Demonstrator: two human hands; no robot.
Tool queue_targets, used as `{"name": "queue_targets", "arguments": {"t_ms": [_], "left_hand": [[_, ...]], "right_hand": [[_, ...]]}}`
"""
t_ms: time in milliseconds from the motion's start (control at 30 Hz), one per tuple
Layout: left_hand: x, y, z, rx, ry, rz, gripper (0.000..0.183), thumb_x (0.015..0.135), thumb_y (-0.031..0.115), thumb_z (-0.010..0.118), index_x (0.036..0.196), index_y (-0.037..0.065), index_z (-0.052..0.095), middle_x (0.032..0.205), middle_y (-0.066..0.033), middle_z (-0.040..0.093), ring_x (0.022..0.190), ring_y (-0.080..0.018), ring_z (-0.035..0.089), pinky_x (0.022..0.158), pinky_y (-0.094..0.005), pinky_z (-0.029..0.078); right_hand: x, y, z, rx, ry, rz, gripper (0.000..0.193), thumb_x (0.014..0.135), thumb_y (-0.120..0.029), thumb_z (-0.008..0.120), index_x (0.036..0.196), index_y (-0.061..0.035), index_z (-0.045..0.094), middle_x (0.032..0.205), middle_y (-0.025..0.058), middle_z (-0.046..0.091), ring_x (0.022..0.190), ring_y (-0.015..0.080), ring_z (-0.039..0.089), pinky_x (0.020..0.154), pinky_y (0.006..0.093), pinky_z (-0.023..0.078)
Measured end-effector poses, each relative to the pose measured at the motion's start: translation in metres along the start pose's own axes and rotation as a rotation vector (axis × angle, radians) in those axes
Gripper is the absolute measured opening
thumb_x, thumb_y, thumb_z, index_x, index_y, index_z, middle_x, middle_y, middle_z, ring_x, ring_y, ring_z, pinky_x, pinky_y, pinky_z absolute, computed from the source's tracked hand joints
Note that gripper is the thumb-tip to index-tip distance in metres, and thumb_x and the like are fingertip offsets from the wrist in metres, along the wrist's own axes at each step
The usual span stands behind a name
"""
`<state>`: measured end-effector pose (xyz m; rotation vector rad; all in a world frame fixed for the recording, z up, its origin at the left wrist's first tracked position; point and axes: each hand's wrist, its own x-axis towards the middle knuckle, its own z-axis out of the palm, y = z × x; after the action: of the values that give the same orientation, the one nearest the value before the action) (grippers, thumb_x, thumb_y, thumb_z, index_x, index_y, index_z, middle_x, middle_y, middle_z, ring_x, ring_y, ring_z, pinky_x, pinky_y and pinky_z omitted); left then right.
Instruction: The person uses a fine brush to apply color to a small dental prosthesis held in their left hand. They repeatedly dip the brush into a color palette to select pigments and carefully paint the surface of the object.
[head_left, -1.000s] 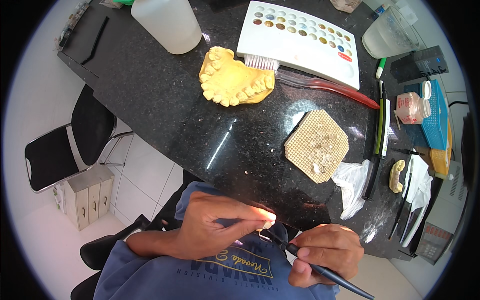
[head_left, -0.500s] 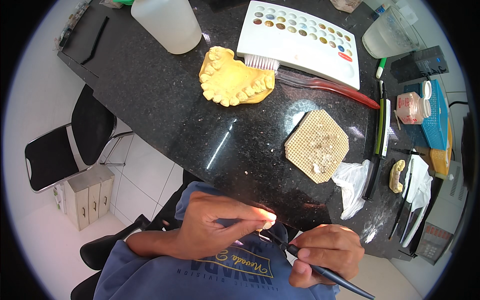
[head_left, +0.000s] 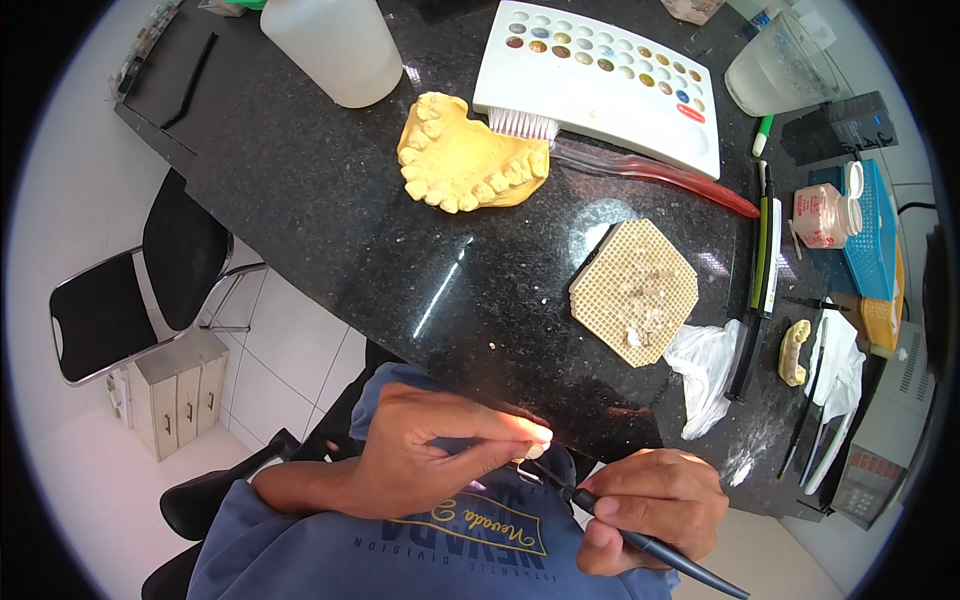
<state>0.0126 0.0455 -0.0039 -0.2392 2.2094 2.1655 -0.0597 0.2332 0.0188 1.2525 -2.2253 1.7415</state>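
Between thumb and index finger, my left hand (head_left: 410, 445) pinches a small cream, tooth-like piece (head_left: 535, 451), mostly covered by the fingertips. My right hand (head_left: 662, 505) grips a slender dark-handled tool (head_left: 668, 553) like a pen. The tool's thin front end points up and left to the piece; whether the tip touches it, I cannot tell. Both hands are low, in front of my blue shirt and just off the table's near edge. On the table beyond them lie a honeycomb firing tray (head_left: 630, 285) with white specks and a yellow dental cast (head_left: 465, 160).
A white paint palette (head_left: 610, 100) lies behind a red-handled brush (head_left: 670, 178). White bottle (head_left: 335, 50) and clear cup (head_left: 780, 75) stand at the back. Crumpled tissue (head_left: 705, 375), a small cast piece (head_left: 794, 352) and a blue basket (head_left: 868, 225) are at the right.
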Motion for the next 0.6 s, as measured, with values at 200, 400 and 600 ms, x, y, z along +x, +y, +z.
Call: {"name": "queue_targets", "arguments": {"t_ms": [200,400,600], "left_hand": [[-0.0005,-0.0008,-0.0002,-0.004,-0.003,0.003,0.011,0.077,-0.002,0.074,0.088,0.001,0.074,0.085,-0.013,0.074,0.075,-0.0169,0.073,0.066,-0.0229,0.058],[-0.0006,-0.0009,0.0002,-0.012,-0.004,-0.001,0.01,0.078,-0.002,0.074,0.088,0.001,0.074,0.085,-0.0132,0.074,0.075,-0.0171,0.073,0.066,-0.0231,0.058],[-0.0006,-0.001,0.0004,0.001,0.002,-0.002,0.01,0.078,-0.001,0.074,0.087,0.001,0.075,0.084,-0.0123,0.074,0.074,-0.0163,0.073,0.066,-0.0224,0.058]], "right_hand": [[-0.0008,-0.0006,-0.0023,0.001,-0.014,0.009,0.018,0.074,-0.011,0.072,0.082,-0.0031,0.058,0.066,0.0068,0.061,0.053,0.0183,0.067,0.046,0.0255,0.055],[0.0005,-0.0008,-0.0019,-0.009,-0.018,0.003,0.018,0.075,-0.011,0.072,0.083,-0.0035,0.058,0.065,0.0065,0.061,0.054,0.0182,0.067,0.046,0.0253,0.055],[-0.0001,-0.0011,-0.0019,0.0,-0.016,0.011,0.018,0.075,-0.012,0.072,0.083,-0.0038,0.058,0.066,0.0066,0.062,0.053,0.0182,0.067,0.046,0.0254,0.055]]}}
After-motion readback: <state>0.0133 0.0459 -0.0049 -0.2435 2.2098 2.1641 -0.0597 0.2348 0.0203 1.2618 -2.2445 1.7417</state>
